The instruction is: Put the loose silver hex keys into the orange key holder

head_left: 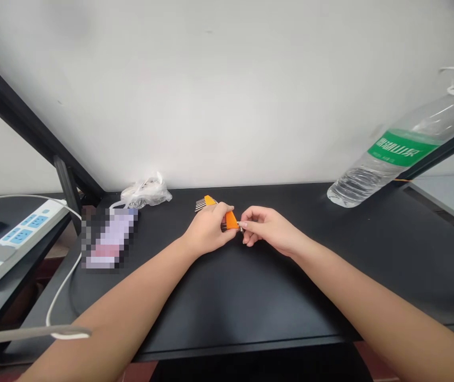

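Note:
My left hand (pixel 208 231) is closed around an orange holder (pixel 230 218) with several thin metal keys fanned out at its far end (pixel 200 203). It rests over the middle of the black table (pixel 219 297). My right hand (pixel 264 229) sits just right of it, fingers pinched on a small metal piece at the holder's near end. Both hands meet at the holder.
A crumpled clear plastic bag (pixel 146 193) lies at the back left. A blurred-out flat object (pixel 107 237) lies left of my hands. A white power strip (pixel 10 237) and cable (pixel 62 289) sit at far left. A water bottle (pixel 400 154) leans at the right.

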`<state>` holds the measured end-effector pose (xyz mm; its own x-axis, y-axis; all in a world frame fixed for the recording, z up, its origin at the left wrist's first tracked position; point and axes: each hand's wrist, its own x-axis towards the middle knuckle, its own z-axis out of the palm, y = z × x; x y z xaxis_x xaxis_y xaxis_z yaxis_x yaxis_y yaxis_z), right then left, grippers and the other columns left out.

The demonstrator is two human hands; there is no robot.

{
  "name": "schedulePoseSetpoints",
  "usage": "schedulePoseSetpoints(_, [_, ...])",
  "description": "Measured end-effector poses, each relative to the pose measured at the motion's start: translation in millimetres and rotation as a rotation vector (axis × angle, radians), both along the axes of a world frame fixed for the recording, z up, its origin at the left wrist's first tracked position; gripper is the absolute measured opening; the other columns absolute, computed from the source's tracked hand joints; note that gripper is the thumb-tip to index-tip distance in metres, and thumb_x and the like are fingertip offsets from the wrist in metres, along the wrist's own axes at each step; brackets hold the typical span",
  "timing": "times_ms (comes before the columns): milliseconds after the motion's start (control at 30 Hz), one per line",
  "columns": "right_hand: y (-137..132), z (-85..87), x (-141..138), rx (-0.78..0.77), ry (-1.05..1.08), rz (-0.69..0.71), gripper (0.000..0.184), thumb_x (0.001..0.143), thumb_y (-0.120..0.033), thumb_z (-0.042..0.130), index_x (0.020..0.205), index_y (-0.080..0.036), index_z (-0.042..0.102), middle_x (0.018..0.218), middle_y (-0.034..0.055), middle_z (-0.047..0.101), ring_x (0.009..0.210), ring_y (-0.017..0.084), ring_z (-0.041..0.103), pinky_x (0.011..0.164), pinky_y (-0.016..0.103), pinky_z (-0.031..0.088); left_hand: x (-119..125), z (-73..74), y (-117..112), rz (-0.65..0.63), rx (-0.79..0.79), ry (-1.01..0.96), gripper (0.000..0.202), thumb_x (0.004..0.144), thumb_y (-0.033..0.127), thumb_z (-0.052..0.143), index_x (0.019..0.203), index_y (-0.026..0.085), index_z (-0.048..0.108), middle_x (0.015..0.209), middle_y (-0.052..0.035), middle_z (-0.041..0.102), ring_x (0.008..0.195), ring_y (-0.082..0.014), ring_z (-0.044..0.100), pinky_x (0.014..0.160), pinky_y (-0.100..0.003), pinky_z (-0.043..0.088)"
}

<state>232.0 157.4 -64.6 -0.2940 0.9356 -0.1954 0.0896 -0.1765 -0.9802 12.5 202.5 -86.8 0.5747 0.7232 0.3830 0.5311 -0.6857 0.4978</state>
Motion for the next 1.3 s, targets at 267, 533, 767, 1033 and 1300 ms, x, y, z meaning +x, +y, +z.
schedulePoseSetpoints(267, [1,-4.0,-1,0.015,-0.067,0.047,0.034,0.091,-0.051,0.071,0.096,-0.018,0.063,0.082,0.0053,0.070,0.067,0.021,0.073,0.062,0.036,0.063,0,0.9,1,0.001,0.023,0.047,0.048,0.084,0.036,0.072,0.126,0.020,0.055,0.094,-0.0044,0.072,0.091,-0.0229,0.071,0.086,-0.038,0.057])
schedulePoseSetpoints(533, [3,7.8,13,0.163,-0.369,0.086,0.022,0.096,-0.043,0.060,0.096,-0.021,0.063,0.084,0.0032,0.069,0.063,0.016,0.065,0.056,0.029,0.051,-1,0.8,3,0.038,0.022,0.082,0.050,0.083,0.036,0.073,0.127,0.020,0.056,0.103,-0.0067,0.073,0.098,-0.0242,0.070,0.088,-0.040,0.058])
schedulePoseSetpoints(767, [8,10.9,40,0.475,-1.082,0.262,0.012,0.088,-0.023,0.060,0.080,-0.021,0.069,0.094,0.0038,0.066,0.071,0.015,0.060,0.062,0.028,0.042,-2,-1.2,6,0.074,-0.003,0.084,0.051,0.083,0.033,0.072,0.130,0.021,0.055,0.104,-0.0055,0.074,0.097,-0.0239,0.070,0.087,-0.040,0.058])
schedulePoseSetpoints(1033, [-2,15.0,26,0.596,-1.213,0.208,0.008,0.082,-0.016,0.058,0.077,-0.021,0.056,0.079,0.0013,0.063,0.062,0.014,0.052,0.055,0.027,0.033,-2,0.0,5,0.065,-0.006,0.103,0.052,0.083,0.032,0.071,0.131,0.021,0.054,0.104,-0.0054,0.074,0.097,-0.0244,0.070,0.087,-0.040,0.058])
schedulePoseSetpoints(1300, [2,20.4,29,0.665,-0.828,0.173,0.006,0.087,-0.018,0.057,0.086,-0.022,0.060,0.079,-0.0010,0.064,0.065,0.013,0.055,0.062,0.026,0.041,-2,1.7,3,0.045,-0.014,0.106,0.051,0.084,0.032,0.070,0.131,0.022,0.054,0.109,-0.0058,0.073,0.103,-0.0253,0.069,0.091,-0.042,0.057])
